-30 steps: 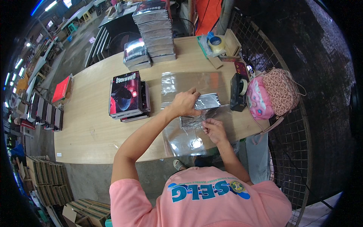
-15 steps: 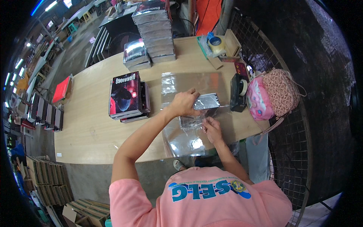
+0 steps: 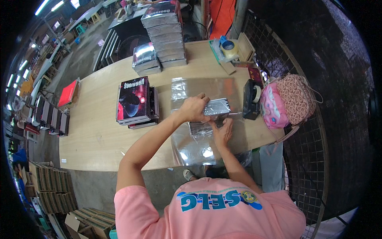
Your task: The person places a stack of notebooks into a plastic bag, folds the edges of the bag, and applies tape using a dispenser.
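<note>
At the left end of the desk (image 3: 91,139) there is a red book (image 3: 68,93). Next, a pile of spiral notebooks (image 3: 133,102) lies with dark covers facing up. Behind it stand a low stack (image 3: 145,59) and a tall stack (image 3: 164,38), just beside each other. Then comes the clear film (image 3: 195,150), spread flat on the desk. The left hand (image 3: 193,108) has its fingers clamped on the silvery pack (image 3: 219,106), which lies over the film. The right hand (image 3: 223,132) touches the near side of the pack; one cannot tell if its fingers are gripping the film. Farther right are a tape roll (image 3: 229,48), a black dispenser (image 3: 250,104) and a pink bag (image 3: 295,99).
</note>
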A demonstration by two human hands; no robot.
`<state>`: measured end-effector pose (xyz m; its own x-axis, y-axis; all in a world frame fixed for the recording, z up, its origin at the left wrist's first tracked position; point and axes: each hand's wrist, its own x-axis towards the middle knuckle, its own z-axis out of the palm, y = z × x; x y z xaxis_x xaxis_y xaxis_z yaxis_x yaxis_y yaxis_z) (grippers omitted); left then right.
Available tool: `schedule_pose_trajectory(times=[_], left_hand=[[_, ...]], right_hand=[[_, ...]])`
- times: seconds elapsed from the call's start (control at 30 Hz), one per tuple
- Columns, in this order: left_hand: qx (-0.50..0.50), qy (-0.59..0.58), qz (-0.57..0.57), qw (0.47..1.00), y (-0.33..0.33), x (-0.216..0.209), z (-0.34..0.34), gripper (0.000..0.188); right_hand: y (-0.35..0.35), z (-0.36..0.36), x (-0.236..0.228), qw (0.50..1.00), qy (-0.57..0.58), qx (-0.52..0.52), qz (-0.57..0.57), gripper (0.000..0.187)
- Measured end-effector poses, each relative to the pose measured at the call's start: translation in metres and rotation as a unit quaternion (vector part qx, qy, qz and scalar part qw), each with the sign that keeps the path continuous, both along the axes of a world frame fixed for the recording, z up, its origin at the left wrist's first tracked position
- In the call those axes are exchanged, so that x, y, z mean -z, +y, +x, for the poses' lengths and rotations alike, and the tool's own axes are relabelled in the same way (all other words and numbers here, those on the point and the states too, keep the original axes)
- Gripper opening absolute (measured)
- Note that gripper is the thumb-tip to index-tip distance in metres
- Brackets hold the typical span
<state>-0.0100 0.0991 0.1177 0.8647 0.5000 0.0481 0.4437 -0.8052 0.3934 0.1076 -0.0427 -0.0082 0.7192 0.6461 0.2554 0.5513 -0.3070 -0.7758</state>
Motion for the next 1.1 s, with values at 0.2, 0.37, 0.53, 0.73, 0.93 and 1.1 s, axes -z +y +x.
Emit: schedule_pose_trajectory(times=[0.2,0.37,0.53,0.73,0.93,1.1], left_hand=[[-0.013,0.047,0.005,0.999,-0.013,-0.022,0.006,0.070],[-0.103,0.031,0.070,0.992,-0.033,-0.003,0.020,0.074],[-0.254,-0.132,-0.073,0.956,-0.032,-0.022,-0.019,0.082],[-0.339,-0.497,-0.306,0.738,-0.085,0.069,-0.084,0.120],[-0.282,-0.435,-0.311,0.797,-0.088,0.127,-0.049,0.135],[-0.229,-0.408,0.013,0.884,-0.084,0.043,-0.075,0.104]], right_hand=[[-0.025,0.027,0.056,0.996,0.088,0.026,-0.019,0.070],[-0.021,0.013,0.061,0.982,0.186,0.017,-0.004,0.070],[-0.066,0.022,0.110,0.622,0.758,-0.195,0.005,0.056],[-0.010,0.058,-0.062,0.752,0.532,-0.319,0.223,0.059],[0.000,0.075,0.005,0.886,0.224,-0.401,0.062,0.095],[-0.008,0.075,-0.085,0.888,0.003,-0.443,0.123,0.099]])
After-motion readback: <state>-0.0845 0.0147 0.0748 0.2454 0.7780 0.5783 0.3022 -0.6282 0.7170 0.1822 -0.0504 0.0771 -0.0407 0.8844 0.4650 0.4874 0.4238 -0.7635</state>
